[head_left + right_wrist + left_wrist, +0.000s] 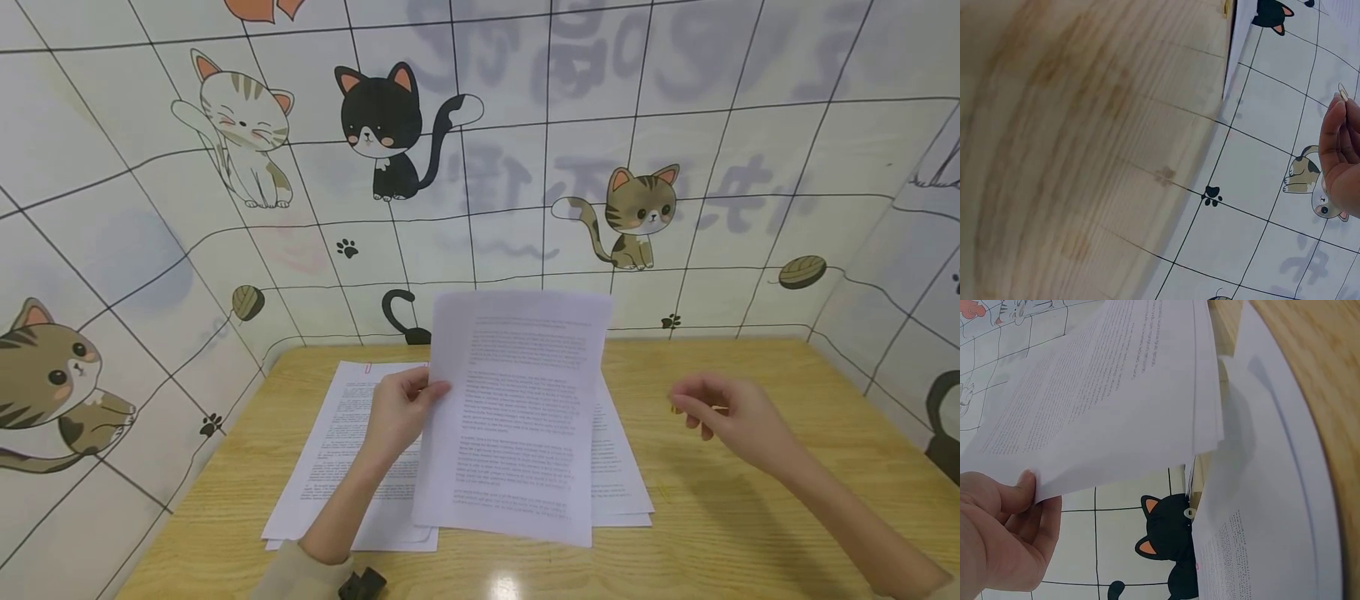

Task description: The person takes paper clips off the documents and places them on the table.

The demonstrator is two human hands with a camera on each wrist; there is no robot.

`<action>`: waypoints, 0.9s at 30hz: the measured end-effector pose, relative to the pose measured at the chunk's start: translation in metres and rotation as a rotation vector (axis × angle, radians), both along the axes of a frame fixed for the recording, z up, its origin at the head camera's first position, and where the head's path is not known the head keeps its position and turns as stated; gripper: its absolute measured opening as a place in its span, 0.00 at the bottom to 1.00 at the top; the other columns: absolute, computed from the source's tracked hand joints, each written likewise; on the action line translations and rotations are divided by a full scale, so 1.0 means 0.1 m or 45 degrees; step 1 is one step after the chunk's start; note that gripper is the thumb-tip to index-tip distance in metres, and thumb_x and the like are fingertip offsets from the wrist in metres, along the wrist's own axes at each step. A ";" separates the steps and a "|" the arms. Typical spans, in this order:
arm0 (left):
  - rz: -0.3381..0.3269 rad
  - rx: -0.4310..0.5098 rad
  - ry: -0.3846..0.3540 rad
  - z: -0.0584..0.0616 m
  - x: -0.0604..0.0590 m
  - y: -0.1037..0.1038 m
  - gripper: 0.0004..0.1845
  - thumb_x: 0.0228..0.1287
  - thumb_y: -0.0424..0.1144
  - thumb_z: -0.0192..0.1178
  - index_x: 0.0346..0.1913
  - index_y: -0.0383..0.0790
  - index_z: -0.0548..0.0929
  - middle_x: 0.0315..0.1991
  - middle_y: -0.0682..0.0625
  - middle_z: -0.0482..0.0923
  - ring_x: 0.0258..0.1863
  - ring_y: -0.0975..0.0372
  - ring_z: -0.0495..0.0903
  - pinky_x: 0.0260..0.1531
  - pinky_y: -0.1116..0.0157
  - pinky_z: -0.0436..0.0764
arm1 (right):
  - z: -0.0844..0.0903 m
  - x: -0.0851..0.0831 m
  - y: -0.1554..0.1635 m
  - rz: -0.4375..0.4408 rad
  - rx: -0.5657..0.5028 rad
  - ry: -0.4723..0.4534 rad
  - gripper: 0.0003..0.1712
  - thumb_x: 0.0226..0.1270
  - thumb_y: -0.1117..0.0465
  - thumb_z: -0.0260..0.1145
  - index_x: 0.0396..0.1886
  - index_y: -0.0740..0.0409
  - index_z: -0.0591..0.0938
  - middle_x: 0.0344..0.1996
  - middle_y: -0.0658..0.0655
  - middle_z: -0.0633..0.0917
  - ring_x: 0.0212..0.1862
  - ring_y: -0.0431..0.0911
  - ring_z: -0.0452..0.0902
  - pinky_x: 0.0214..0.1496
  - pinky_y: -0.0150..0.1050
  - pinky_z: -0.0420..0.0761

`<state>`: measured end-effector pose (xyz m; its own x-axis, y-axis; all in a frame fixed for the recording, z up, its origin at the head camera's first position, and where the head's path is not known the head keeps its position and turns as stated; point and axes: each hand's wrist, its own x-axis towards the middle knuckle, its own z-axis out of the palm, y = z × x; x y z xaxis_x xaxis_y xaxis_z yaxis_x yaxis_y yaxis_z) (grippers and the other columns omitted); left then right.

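Note:
My left hand (405,412) pinches printed paper (517,417) by its left edge, thumb on the near face. The paper stands raised, hiding part of the table behind it. In the left wrist view, the left hand (1013,528) holds it near a corner, and layered edges show along its far side. To the right of the paper, my right hand (738,417) is raised above the table. Between its thumb and fingertips is a small yellowish paper clip (1343,92), seen best in the right wrist view.
A printed stack (337,467) with small red clips at its top lies on the left of the wooden table (750,533). More printed sheets (618,475) lie behind the raised paper. Thin yellow paper clips (663,492) lie to their right. A cat-patterned wall (510,242) borders the table.

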<state>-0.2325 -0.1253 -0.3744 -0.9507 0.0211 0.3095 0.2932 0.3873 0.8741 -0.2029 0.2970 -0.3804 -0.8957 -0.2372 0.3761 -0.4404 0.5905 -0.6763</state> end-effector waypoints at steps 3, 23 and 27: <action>0.007 0.010 -0.012 0.00 0.00 0.00 0.05 0.63 0.29 0.69 0.40 0.33 0.90 0.32 0.44 0.88 0.28 0.57 0.86 0.26 0.69 0.81 | -0.06 0.01 0.03 0.003 0.016 -0.021 0.02 0.71 0.67 0.67 0.40 0.58 0.84 0.27 0.48 0.82 0.24 0.42 0.77 0.24 0.36 0.80; 0.019 0.064 -0.065 0.02 0.01 -0.01 0.11 0.64 0.29 0.68 0.48 0.33 0.88 0.38 0.42 0.88 0.33 0.56 0.87 0.30 0.69 0.82 | -0.35 0.03 0.08 0.253 0.181 -0.227 0.02 0.70 0.68 0.67 0.38 0.57 0.83 0.27 0.47 0.82 0.25 0.40 0.76 0.22 0.33 0.77; 0.008 0.073 -0.067 0.02 0.01 -0.01 0.10 0.64 0.29 0.67 0.48 0.33 0.88 0.38 0.42 0.88 0.33 0.56 0.87 0.30 0.69 0.82 | -0.40 0.02 0.09 0.291 0.223 -0.227 0.03 0.69 0.67 0.67 0.37 0.56 0.83 0.26 0.45 0.81 0.25 0.37 0.75 0.23 0.33 0.77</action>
<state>-0.2317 -0.1260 -0.3727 -0.9658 -0.0013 0.2594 0.2437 0.3377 0.9092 -0.2005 0.3061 -0.4202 -0.8600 -0.4866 0.1539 -0.4585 0.6043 -0.6516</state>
